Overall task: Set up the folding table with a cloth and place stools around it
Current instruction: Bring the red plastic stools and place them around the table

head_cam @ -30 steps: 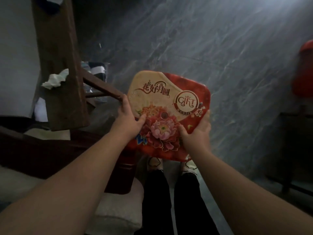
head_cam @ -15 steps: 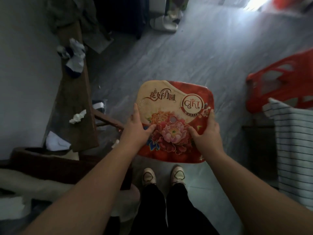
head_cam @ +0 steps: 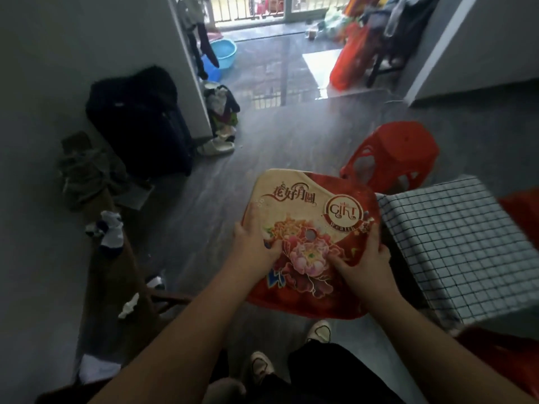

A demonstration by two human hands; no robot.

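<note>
Both of my hands hold a red stool [head_cam: 309,217] by its near edge, and I see its flower-printed seat from above, with a small hole in the middle. My left hand [head_cam: 253,246] grips the left side and my right hand [head_cam: 364,258] grips the right side. The stool hangs above the floor in front of my feet. Right beside it stands the table [head_cam: 455,243], covered with a blue-and-white checked cloth. A plain red plastic stool [head_cam: 393,153] stands on the floor beyond the table's far corner.
A black suitcase [head_cam: 140,121] leans on the left wall. A wooden bench [head_cam: 110,275] with socks on it runs along the left. Slippers [head_cam: 215,147] and a clothes pile lie near the doorway. Something red [head_cam: 501,363] sits at the lower right.
The view has lifted from the floor to the room, bringing the cloth-covered table and the plain red stool fully into sight. Both hands keep the same grip on the printed stool.
</note>
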